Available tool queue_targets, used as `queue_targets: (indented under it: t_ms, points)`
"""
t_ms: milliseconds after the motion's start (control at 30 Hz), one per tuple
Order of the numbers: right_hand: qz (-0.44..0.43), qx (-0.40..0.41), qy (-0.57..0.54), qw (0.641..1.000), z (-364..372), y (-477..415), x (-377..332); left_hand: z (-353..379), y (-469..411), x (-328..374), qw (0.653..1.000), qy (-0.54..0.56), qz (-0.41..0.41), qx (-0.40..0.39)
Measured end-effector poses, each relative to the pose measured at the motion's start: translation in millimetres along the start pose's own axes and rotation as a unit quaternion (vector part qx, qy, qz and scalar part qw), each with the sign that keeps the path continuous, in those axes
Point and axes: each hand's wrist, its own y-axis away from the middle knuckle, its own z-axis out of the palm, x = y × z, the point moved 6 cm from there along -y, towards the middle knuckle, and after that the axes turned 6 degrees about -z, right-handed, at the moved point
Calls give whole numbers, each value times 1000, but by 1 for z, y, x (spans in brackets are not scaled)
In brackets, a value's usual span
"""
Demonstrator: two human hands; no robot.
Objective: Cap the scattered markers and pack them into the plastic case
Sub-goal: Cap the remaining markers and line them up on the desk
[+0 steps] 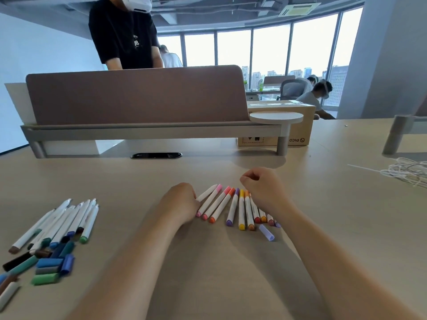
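Fingers on both hands curled in: left hand point(182, 202) is a loose fist, knuckles touching the leftmost markers of the middle row; can't tell if it grips one. Right hand point(263, 192) also fisted, resting over the right end of that row, nothing visibly pinched, can't confirm. Wooden desk point(335, 215) carries everything. Brown divider panel point(136, 95) stands at its far edge, cardboard box point(298, 125) behind it to the right. Left pile of white-barrel markers point(67, 222) lies well apart from the hands, loose blue, green and dark caps point(52, 264) just below it. Capped warm-colour markers point(231, 206) fan out between the hands: pink, red-pink, orange, purple, yellow, orange. One loose lilac cap point(266, 232) sits just beside the row's near right end. Plastic case not in view
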Motion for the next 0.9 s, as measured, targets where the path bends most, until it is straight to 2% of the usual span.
queue_targets:
  t_ms: [67,133,200,300,433,667,733,800,900]
  points:
    - [-3,-22,59,998,-2,-4,0,-3,0,-3,1000,23,-8,8]
    - [15,-92,159,983,-4,-5,-1,-9,0,-3,996,82,-9,21]
    - [37,-182,249,951,-9,-2,-6,-14,1,2,986,166,11,15]
    - [56,-281,328,900,-14,9,-14,-15,9,14,963,259,48,-51]
    - [88,-389,403,824,-12,26,-12,-7,22,34,951,265,91,-129]
    - [52,-435,479,761,2,34,-16,-2,32,44,949,230,126,-172]
    - [59,-431,467,770,0,34,-15,-2,31,42,943,247,126,-181]
    - [52,-373,413,829,-12,25,-15,-2,31,42,934,272,122,-195]
    - [43,-221,313,923,-35,2,-12,0,32,42,920,301,128,-214]
